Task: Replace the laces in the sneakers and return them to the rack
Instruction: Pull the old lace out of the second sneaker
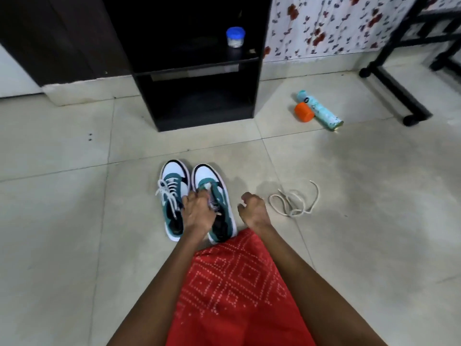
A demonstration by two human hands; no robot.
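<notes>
Two teal, white and black sneakers stand side by side on the tiled floor. The left sneaker (172, 196) carries a white lace, loosely tied. My left hand (198, 212) lies over the lacing area of the right sneaker (214, 193), fingers curled at its eyelets; whether it pinches a lace I cannot tell. To the right of that shoe hovers my right hand (253, 208), fingers loosely curled, holding nothing. A loose cream lace (291, 202) lies tangled on the floor further right. The black rack (199, 71) stands beyond the sneakers.
A small jar with a blue lid (235, 37) sits on the rack's upper shelf. A teal spray can (319, 111) and an orange cap (303, 111) lie on the floor at the right. A black wheeled frame (399, 93) stands far right. My red patterned garment (234, 283) covers my lap.
</notes>
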